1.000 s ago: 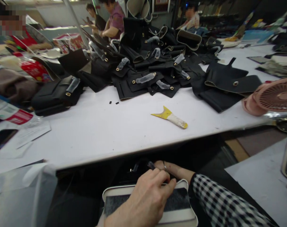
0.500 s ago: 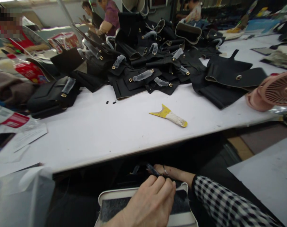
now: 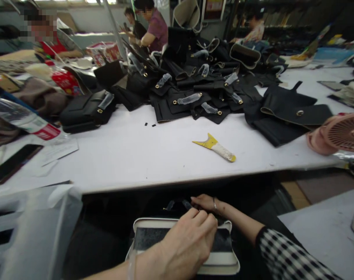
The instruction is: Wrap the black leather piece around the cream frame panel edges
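A dark bag point(image 3: 149, 238) with pale rounded edging lies below the table edge, close to my body. My left hand point(image 3: 190, 241) reaches across it from the lower left, its fingers curled closed over the far right edge of the bag. Just beyond, my right hand point(image 3: 203, 202) comes in from the right and grips the bag's far side, beside a plastic-wrapped handle point(image 3: 170, 204). The fingertips of both hands are partly hidden where they meet.
On the white table point(image 3: 115, 155) lies a yellow-and-white forked piece point(image 3: 217, 147). Black bags point(image 3: 191, 93) are heaped behind it. A pink fan point(image 3: 337, 132) stands at right; a plastic bottle point(image 3: 27, 118) and a phone point(image 3: 14, 163) lie left. Several people sit farther back.
The view has tilted up and shifted left, so the table things appear farther right. Both hands stay at the bag's far edge; more of my left wrist and right forearm shows.
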{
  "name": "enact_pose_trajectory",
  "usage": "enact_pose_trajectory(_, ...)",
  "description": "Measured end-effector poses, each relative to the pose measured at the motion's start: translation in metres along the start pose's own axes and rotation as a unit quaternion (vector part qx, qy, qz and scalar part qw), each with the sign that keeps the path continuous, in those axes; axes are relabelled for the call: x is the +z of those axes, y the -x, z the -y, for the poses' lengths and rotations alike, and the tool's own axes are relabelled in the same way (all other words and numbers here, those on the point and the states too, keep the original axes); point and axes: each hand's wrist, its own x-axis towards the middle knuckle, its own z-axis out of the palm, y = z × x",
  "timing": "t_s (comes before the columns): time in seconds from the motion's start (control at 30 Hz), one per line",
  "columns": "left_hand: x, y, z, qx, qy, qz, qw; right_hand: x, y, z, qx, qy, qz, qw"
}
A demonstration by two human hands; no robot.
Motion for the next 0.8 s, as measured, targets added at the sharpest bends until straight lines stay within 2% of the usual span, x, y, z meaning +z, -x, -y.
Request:
enact_pose_trajectory(0.07, -0.004, 0.007, -0.002, -0.023, -0.002, -0.014, 1.0, -0.006, 0.013, 0.013, 0.015, 0.022, 0.014, 1.0)
enact_pose_trajectory(0.17, -0.006, 0.016, -0.006, -0.041, 0.005, -0.025, 0.999, -0.008, 0.037, 0.041, -0.004, 0.055, 0.017, 0.998)
enact_pose_trajectory(0.3, -0.003, 0.021, -0.014, -0.068, 0.03, -0.045, 0.996, 0.006, 0.047, 0.071, -0.015, 0.113, -0.035, 0.993)
enact_pose_trajectory(0.37, -0.004, 0.024, -0.015, -0.079, 0.088, -0.061, 0.991, 0.016, 0.042, 0.076, -0.001, 0.137, -0.063, 0.989)
enact_pose_trajectory(0.43, -0.007, 0.032, -0.011, -0.096, 0.197, -0.093, 0.971, 0.022, 0.037, 0.077, 0.012, 0.158, -0.078, 0.984)
enact_pose_trajectory(0.47, -0.009, 0.039, -0.007, -0.114, 0.258, -0.121, 0.952, 0.024, 0.035, 0.076, 0.012, 0.169, -0.081, 0.982)
enact_pose_trajectory(0.53, -0.012, 0.056, 0.009, -0.176, 0.366, -0.197, 0.892, 0.027, 0.035, 0.077, 0.004, 0.191, -0.083, 0.978)
enact_pose_trajectory(0.6, -0.006, 0.079, 0.032, -0.278, 0.435, -0.269, 0.813, 0.028, 0.038, 0.078, -0.008, 0.208, -0.085, 0.974)
enact_pose_trajectory(0.63, 0.002, 0.092, 0.045, -0.343, 0.453, -0.287, 0.771, 0.029, 0.039, 0.08, -0.012, 0.215, -0.088, 0.973)
enact_pose_trajectory(0.67, 0.014, 0.103, 0.058, -0.411, 0.459, -0.287, 0.734, 0.03, 0.041, 0.081, -0.014, 0.222, -0.091, 0.971)
enact_pose_trajectory(0.7, 0.029, 0.113, 0.07, -0.477, 0.464, -0.26, 0.7, 0.031, 0.042, 0.082, -0.015, 0.229, -0.094, 0.969)
enact_pose_trajectory(0.8, 0.085, 0.129, 0.09, -0.531, 0.508, -0.16, 0.66, 0.034, 0.045, 0.085, -0.023, 0.256, -0.109, 0.96)
